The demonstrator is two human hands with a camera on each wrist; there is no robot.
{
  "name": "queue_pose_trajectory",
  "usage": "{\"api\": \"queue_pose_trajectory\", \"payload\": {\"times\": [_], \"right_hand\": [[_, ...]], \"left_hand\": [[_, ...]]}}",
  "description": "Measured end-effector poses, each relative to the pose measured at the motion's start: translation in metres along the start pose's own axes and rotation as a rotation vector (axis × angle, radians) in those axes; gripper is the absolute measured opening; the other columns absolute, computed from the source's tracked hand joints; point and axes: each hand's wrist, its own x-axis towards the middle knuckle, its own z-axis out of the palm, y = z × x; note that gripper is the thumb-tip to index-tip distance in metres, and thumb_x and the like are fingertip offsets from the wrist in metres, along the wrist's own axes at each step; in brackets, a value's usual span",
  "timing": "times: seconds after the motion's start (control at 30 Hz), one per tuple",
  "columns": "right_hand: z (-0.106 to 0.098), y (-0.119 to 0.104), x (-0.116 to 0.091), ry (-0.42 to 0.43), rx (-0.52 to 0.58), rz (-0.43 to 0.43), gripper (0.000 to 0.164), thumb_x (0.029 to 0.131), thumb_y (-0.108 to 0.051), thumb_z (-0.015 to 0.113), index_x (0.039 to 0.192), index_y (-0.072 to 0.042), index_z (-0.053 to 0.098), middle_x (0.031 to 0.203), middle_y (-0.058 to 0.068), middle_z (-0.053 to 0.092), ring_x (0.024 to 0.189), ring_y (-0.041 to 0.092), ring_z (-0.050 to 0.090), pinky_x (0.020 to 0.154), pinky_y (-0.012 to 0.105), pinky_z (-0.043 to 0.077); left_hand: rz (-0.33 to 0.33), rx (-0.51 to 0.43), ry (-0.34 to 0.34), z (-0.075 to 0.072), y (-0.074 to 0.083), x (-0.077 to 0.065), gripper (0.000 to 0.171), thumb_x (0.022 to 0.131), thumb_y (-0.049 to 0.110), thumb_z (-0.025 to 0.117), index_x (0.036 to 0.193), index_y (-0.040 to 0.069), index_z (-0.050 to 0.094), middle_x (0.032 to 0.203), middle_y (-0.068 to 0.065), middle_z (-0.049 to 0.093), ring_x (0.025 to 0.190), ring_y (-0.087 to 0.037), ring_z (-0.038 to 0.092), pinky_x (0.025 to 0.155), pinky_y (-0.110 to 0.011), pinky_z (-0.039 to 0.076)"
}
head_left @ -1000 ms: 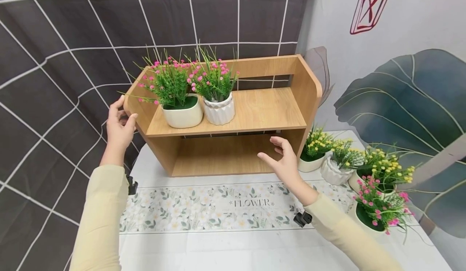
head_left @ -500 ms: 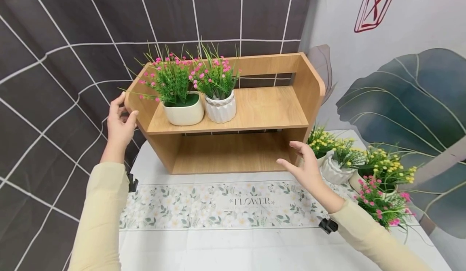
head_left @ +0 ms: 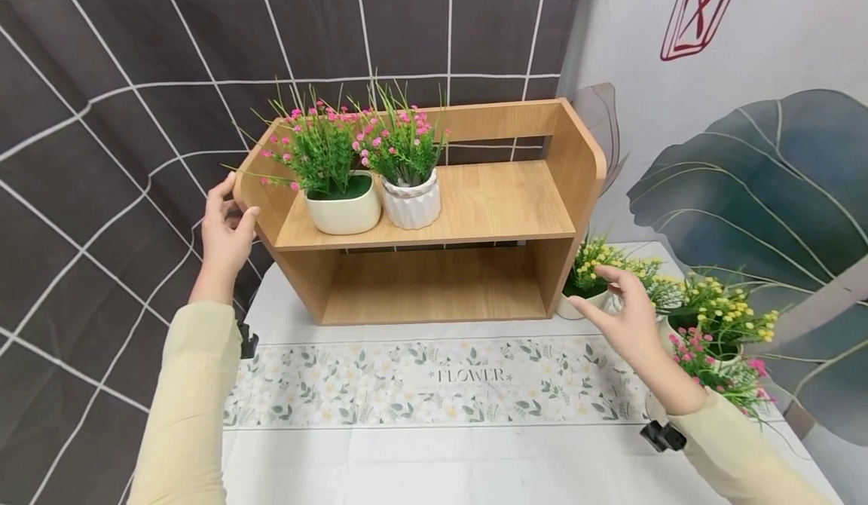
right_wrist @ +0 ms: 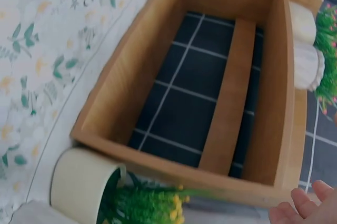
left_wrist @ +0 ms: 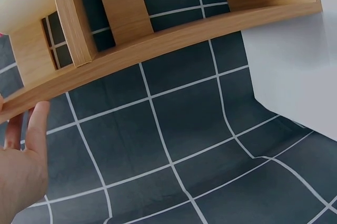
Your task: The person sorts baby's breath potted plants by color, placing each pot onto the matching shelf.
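A wooden two-tier shelf (head_left: 502,196) stands on the table. On its upper board are a smooth cream pot (head_left: 344,207) and a ribbed white pot (head_left: 412,203), both with pink-flowered artificial plants. My left hand (head_left: 226,237) touches the edge of the left side panel (left_wrist: 131,58) with loosely bent fingers. To the right of the shelf, my right hand (head_left: 631,316) is in the air with thumb and fingers apart, holding nothing. It partly covers the yellow-flowered plants. Nearest the shelf is a cream pot (right_wrist: 79,182) with yellow flowers.
More potted plants crowd the table's right side, including a yellow-flowered one (head_left: 722,309) and a pink-flowered one (head_left: 732,388). A floral runner (head_left: 325,392) printed "FLOWER" crosses the white table (head_left: 407,463). Dark grid cloth (head_left: 81,211) hangs behind and left.
My right hand has moved right, from in front of the lower compartment to beside the yellow-flowered plants. The left hand stays at the side panel. The view shifted slightly at first.
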Motion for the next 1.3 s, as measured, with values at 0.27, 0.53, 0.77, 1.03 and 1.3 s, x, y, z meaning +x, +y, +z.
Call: {"api": "queue_pose_trajectory", "payload": {"times": [0.27,0.53,0.77,1.03,1.3], "right_hand": [[-0.029,0.008,-0.014,0.021,-0.068,0.061,0.057,0.08,-0.012,0.075,0.128,0.007,0.05,0.125,0.024,0.051,0.11,0.018,0.045,0.086,0.007,0.029],[-0.051,0.02,-0.033,0.07,-0.183,0.105,0.06,0.077,-0.013,0.078,0.127,0.006,0.052,0.122,0.023,0.051,0.101,0.011,0.042,0.077,0.011,0.03],[-0.068,0.03,-0.044,0.159,-0.254,0.181,0.06,0.074,-0.01,0.079,0.125,0.007,0.054,0.111,0.023,0.053,0.095,-0.012,0.027,0.074,0.025,0.029],[-0.089,0.047,-0.053,0.2,-0.277,0.356,0.055,0.085,-0.015,0.069,0.131,0.007,0.049,0.128,0.027,0.047,0.111,0.026,0.041,0.092,0.054,0.032],[-0.105,0.066,-0.062,0.28,-0.364,0.372,0.044,0.092,-0.005,0.053,0.131,0.012,0.044,0.126,0.032,0.045,0.113,0.047,0.037,0.104,0.06,0.027]], "left_hand": [[0.02,-0.008,-0.004,0.0,-0.001,-0.001,0.059,0.095,0.002,0.051,0.147,0.019,0.031,0.126,-0.02,0.051,0.078,0.002,0.047,0.061,-0.004,0.043],[0.016,-0.01,0.002,0.001,0.001,0.0,0.058,0.095,0.003,0.05,0.147,0.019,0.031,0.124,-0.018,0.05,0.079,0.003,0.047,0.062,-0.004,0.044],[0.001,-0.008,0.01,0.001,0.0,0.0,0.058,0.095,0.003,0.05,0.147,0.02,0.031,0.123,-0.015,0.049,0.081,0.003,0.047,0.063,-0.004,0.045],[0.0,-0.007,0.008,0.003,0.0,0.001,0.057,0.096,0.004,0.049,0.147,0.022,0.031,0.124,-0.013,0.049,0.082,0.003,0.047,0.065,-0.006,0.046],[0.007,-0.017,0.01,0.002,-0.002,-0.001,0.058,0.095,0.002,0.049,0.147,0.021,0.031,0.119,-0.008,0.049,0.081,0.004,0.048,0.065,-0.006,0.046]]}}
